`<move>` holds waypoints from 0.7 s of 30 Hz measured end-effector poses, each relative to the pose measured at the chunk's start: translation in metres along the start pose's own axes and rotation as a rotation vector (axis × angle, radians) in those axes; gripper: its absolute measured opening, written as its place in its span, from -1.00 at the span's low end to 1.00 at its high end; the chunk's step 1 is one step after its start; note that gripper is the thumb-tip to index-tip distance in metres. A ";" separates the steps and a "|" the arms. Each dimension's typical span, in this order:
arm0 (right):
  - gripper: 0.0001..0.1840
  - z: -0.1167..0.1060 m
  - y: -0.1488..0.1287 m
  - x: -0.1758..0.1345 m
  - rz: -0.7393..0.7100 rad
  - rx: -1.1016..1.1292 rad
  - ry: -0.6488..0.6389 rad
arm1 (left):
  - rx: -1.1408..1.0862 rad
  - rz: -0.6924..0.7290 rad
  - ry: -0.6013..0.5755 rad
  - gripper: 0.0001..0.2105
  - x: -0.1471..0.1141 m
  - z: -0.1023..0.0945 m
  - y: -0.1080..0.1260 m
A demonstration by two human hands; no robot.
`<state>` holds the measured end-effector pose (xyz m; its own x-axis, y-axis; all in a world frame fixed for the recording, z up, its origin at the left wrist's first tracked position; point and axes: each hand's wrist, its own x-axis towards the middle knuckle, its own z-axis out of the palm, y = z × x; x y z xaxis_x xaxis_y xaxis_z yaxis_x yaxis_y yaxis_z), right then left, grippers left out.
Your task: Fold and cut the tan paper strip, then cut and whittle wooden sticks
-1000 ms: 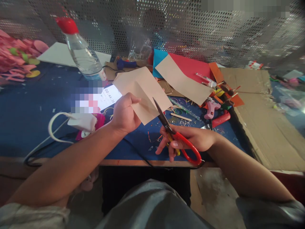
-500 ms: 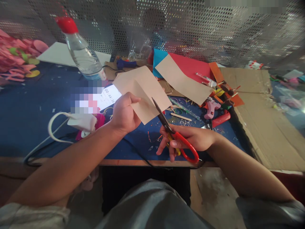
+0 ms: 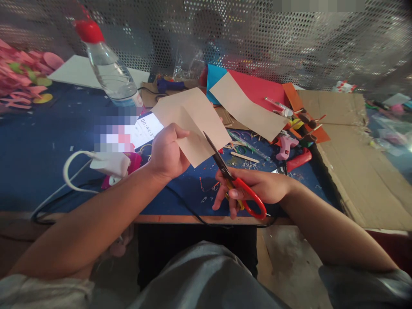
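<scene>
My left hand (image 3: 170, 151) is closed on a sheet of beige paper (image 3: 206, 118), thumb on top and the other fingers beneath it. The sheet is held above the table and partly split by a cut, its near flap bent. My right hand (image 3: 251, 185) grips scissors (image 3: 249, 195) with dark blades and red-and-yellow handles. Their blades point up and left, crossing the paper's right part, and look nearly closed. Another beige paper strip (image 3: 249, 107) lies behind, on red and blue sheets.
A water bottle (image 3: 111, 73) with a red cap, a lit phone (image 3: 146, 128) and a white charger (image 3: 109, 164) are at left. A pink glue gun (image 3: 286, 146), a red-handled tool (image 3: 298, 159) and flat cardboard (image 3: 360, 163) lie at right. Perforated metal (image 3: 257, 34) stands behind.
Very little differs. The view has shifted slightly, the scissors sit a touch further left, and the phone's timer has advanced by one second. Both hands keep their holds.
</scene>
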<state>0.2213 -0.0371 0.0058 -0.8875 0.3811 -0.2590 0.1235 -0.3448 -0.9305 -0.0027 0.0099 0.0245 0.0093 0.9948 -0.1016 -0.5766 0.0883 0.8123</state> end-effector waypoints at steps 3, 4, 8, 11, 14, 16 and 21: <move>-0.52 0.000 0.000 0.000 -0.001 -0.004 0.000 | 0.009 0.000 0.021 -0.77 -0.002 0.002 0.002; -0.52 0.000 0.000 0.001 0.000 -0.004 0.000 | 0.013 -0.003 0.021 -0.76 -0.003 0.003 0.003; -0.51 -0.001 0.001 0.001 0.003 -0.002 -0.002 | 0.029 -0.003 0.021 -0.70 -0.003 0.004 0.003; -0.52 -0.001 0.002 0.001 0.004 0.008 -0.003 | 0.014 0.019 -0.009 -0.67 0.000 0.000 0.001; -0.52 -0.001 0.002 0.001 0.008 0.012 -0.004 | 0.019 0.031 -0.092 -0.69 0.004 -0.006 -0.002; -0.53 -0.001 0.002 0.000 0.011 0.004 0.002 | 0.036 0.052 -0.132 -0.69 0.005 -0.008 -0.003; -0.53 -0.001 0.000 0.001 0.014 0.000 0.009 | 0.069 0.099 -0.151 -0.70 0.003 -0.006 -0.001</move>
<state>0.2211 -0.0364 0.0052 -0.8817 0.3838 -0.2744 0.1360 -0.3502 -0.9268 -0.0072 0.0126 0.0202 0.0803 0.9947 0.0639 -0.5237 -0.0124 0.8518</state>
